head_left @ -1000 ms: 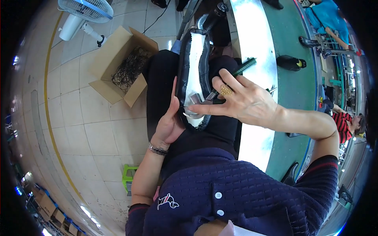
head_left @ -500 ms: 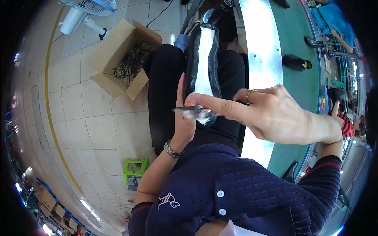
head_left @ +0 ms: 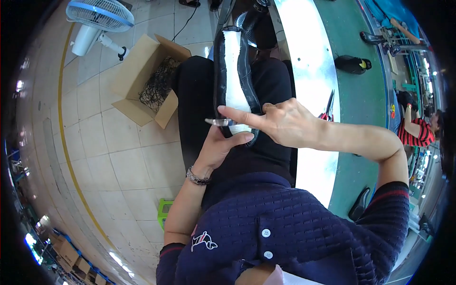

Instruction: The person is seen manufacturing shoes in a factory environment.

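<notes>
A black shoe (head_left: pixel 232 76) lies sole side up along my lap, its white underside framed by gathered black leather. Around its near end my left hand (head_left: pixel 223 145) is closed, thumb lying across the white part. My right hand (head_left: pixel 282 123) is curled, the index finger stretched over the shoe. From under that finger a short silver metal tool (head_left: pixel 217 122), blade-like at its tip, points left across the sole. Its handle is hidden in my right hand, so its exact kind cannot be told.
An open cardboard box (head_left: pixel 137 71) of tangled black strands stands at the left, near a fan (head_left: pixel 99 19). Red-handled scissors (head_left: pixel 327 114) lie on the metal bench (head_left: pixel 308 71). Beyond, a green surface (head_left: pixel 375 99) carries black shoes (head_left: pixel 352 64). A person in stripes (head_left: pixel 420 130) is far right.
The shoe's far end has shifted left and away from the dark post. My right hand has drawn left and slightly up. My left thumb now lies on the sole. The scissors have come into view.
</notes>
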A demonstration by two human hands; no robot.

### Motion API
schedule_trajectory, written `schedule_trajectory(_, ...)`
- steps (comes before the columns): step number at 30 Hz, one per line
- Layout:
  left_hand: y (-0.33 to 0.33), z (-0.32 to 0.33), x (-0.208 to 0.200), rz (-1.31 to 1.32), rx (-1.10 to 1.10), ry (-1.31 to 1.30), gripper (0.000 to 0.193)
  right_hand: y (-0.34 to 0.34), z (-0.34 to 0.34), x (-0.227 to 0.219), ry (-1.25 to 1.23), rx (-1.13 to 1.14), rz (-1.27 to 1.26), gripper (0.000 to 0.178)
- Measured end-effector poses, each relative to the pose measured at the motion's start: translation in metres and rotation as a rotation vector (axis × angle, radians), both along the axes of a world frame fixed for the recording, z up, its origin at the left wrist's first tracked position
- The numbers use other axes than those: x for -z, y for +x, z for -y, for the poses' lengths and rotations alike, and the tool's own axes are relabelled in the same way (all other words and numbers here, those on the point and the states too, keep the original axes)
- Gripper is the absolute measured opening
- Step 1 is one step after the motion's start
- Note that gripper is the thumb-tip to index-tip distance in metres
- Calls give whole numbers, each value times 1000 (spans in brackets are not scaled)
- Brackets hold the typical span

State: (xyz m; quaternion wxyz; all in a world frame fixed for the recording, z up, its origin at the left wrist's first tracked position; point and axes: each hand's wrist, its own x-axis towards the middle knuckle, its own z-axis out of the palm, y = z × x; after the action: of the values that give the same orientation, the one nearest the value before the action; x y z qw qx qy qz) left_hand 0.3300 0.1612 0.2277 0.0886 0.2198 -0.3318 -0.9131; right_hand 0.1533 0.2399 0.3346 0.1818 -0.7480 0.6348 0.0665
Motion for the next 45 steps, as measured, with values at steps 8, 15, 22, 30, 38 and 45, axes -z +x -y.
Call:
schedule_trajectory(8,-12,13,-2,110,132,-105,56,-16,37,-15,100,244,69,65)
schedule_trajectory(15,-64,79,-19,21,-52,256,77,-52,11,-13,-254,442,363,60)
schedule_trajectory(22,-66,77,-12,198,159,-67,86,-39,-81,26,-170,1117,1282,51)
schedule_trajectory(30,-39,27,43,-215,290,-489,150,-22,-118,50,121,1188,1698,28)
schedule_trajectory(38,-41,28,25,-203,253,-257,126,-12,-96,44,476,1041,1651,49)
schedule_trajectory(45,-50,6,-1,118,-39,-340,65,-2,-83,43,576,971,1508,57)
